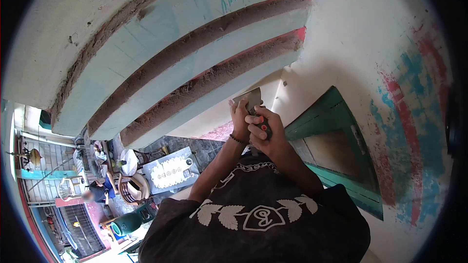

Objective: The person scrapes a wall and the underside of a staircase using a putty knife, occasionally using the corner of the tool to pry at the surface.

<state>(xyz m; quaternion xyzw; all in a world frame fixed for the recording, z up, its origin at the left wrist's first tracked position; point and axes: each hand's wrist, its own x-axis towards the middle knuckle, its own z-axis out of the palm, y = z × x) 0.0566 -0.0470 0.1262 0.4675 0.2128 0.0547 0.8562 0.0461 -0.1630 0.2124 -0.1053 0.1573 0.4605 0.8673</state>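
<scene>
Grip of the right hand [269,129] clenched on the red-and-black handle of a scraper [252,98], near the centre of the frame. Left hand [239,116] against the scraper beside it; cannot tell how far its fingers close. Bracelet [237,139] on that wrist. Brown-edged steps [209,75] upper left; green door [336,141] right of the hands. Lower left: patterned desk [170,170], chairs, another person [99,192].

Hiding part of the handle [266,129] under the right hand [271,134]; blurring a far person's head [87,196]; cutting off the shirt [258,248] at the bottom edge; leaving clutter [100,152] near the table [181,155] indistinct.
</scene>
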